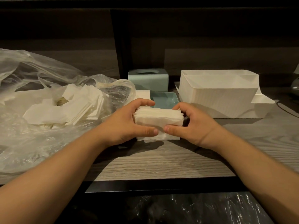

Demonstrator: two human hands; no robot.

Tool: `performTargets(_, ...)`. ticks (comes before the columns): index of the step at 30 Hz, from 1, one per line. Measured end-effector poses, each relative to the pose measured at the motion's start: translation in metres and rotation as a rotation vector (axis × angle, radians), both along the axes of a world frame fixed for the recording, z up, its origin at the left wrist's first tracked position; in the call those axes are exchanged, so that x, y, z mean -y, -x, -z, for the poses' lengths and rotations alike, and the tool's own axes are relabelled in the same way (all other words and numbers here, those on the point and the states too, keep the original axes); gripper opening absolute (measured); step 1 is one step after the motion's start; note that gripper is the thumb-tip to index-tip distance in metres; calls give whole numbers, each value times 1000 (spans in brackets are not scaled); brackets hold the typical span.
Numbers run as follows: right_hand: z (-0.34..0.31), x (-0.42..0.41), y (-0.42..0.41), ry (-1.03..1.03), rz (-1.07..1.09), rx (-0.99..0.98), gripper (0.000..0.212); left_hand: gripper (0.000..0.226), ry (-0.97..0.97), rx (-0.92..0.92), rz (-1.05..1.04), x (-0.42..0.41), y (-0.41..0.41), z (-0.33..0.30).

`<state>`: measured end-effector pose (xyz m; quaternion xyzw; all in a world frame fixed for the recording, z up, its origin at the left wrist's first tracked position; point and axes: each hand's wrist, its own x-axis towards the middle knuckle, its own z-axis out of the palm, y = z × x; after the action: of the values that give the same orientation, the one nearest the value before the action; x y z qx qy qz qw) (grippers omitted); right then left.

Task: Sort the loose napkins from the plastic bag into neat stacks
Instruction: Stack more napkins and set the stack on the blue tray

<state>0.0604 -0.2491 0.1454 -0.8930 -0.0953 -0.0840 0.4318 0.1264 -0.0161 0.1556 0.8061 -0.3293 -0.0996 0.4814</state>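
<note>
A thick stack of white napkins [159, 118] sits in the middle of the wooden table [161, 162]. My left hand [127, 122] grips its left side and my right hand [192, 125] grips its right side, thumbs pressed on the near face. The stack's edges are slightly uneven at the top right. To the left lies a clear plastic bag [32, 75], wide open, with several loose white napkins [71, 107] heaped inside it.
Behind the stack are a pale teal tray [166, 99] and a teal tissue box cover [148, 80]. A flat white napkin [143, 94] lies beside the tray. White plastic bins [218, 92] stand at the right. Dark plastic film [194, 209] covers the surface below the table's front edge.
</note>
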Motion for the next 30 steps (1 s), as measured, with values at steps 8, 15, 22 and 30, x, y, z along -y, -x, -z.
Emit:
performTargets(8, 0, 0, -2, -1, -19, 6, 33, 98, -109, 10, -8, 1, 1, -3)
performTargets(15, -1, 4, -1, -55, -70, -3, 33, 85, -109, -45, 26, 0, -2, -3)
performTargets(22, -2, 4, -1, -45, -65, 0, 35, 46, -42, -39, 67, 0, -1, 2)
performTargets(30, 1, 2, 1, 23, -13, 23, 45, 45, -54, -11, 38, 0, -3, 4)
